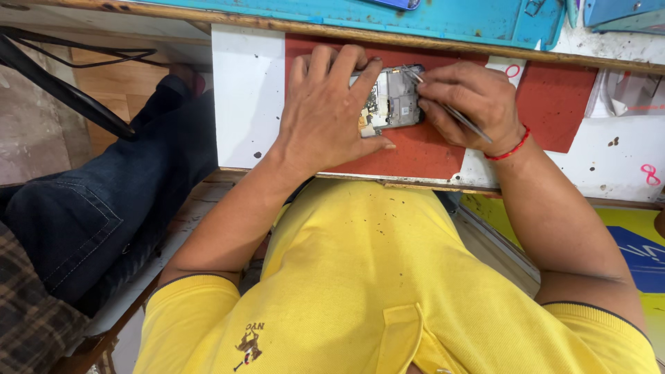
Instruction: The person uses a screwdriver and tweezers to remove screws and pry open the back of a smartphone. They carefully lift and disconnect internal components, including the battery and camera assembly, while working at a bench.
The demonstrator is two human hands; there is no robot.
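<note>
An opened phone (392,101) with its back cover off lies on a red mat (415,149), showing its circuit board and metal shields. My left hand (331,111) rests over the phone's left part and holds it down against the mat. My right hand (465,100) grips thin metal tweezers (457,116), whose tip touches the phone's upper right corner. A red thread bracelet circles my right wrist.
The mat lies on a white, stained worktop (246,97) with a wooden front edge. A blue case (415,21) sits at the back. A second red mat piece (554,104) lies to the right. Another person's leg in dark jeans (104,208) is at the left.
</note>
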